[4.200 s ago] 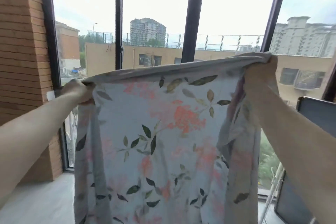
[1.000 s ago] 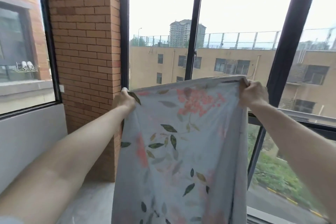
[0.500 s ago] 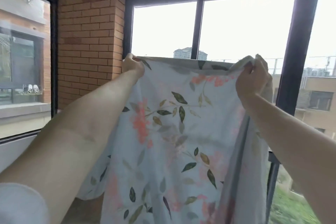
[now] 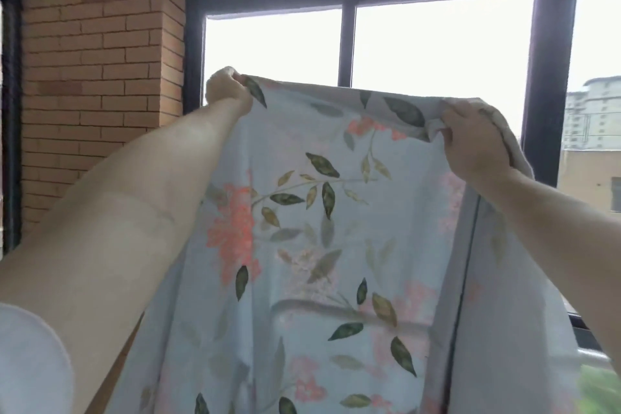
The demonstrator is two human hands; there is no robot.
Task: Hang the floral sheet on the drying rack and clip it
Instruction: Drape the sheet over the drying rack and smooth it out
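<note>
A brick wall [image 4: 94, 54] fills the left side, meeting a tall window with dark frames [image 4: 347, 40] where pale sky glares through the panes; a high-rise building [image 4: 593, 111] shows far off at the right edge.

In front of the glass the floral sheet [image 4: 319, 245] is held up in the air, spread between two raised arms. Its cloth is pale blue-grey, printed with coral-pink blossoms, thin stems and leaves in dark green and olive. The top edge runs from one hand to the other, sloping slightly down toward the right, and the rest drops out of view at the bottom. Along the right side a second layer hangs folded back — a dark seam line runs down it.

The left hand [image 4: 226, 87] is at the upper left corner of the sheet, its fingers clenched round the bunched edge. The right hand [image 4: 473, 141] grips the upper right corner, fingers [image 4: 447, 118] curled over a fold of cloth, with more fabric draped over the back of the hand. Both forearms are stretched forward and up — a white sleeve [image 4: 30, 363] shows at the lower left.
</note>
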